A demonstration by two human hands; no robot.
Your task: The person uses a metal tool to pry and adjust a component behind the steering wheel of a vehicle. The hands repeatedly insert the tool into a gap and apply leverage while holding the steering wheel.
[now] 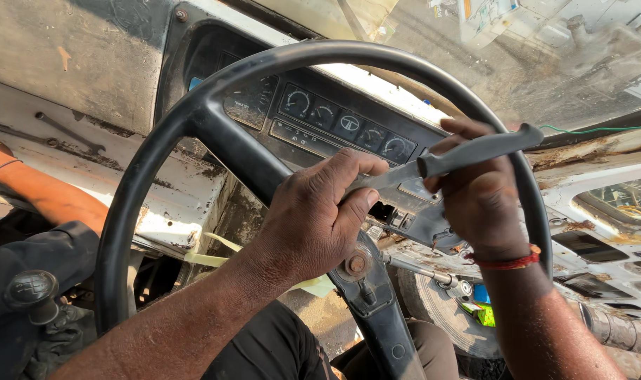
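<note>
grey stalk lever gripped in my right hand; left hand pinches its inner end beside steering wheel; lever not free yet.

One black steering wheel fills the middle of the view, with one rusty nut at its hub. Two hands are at work in front of it: the left hand and the right hand. Between them runs one grey lever. One red thread band circles the right wrist. Behind the wheel, the instrument panel shows five round gauges in a row. One spanner lies on the dashboard at the left. One gear knob stands low at the left, and one other person's arm shows there. One green wire runs at the right.
</note>
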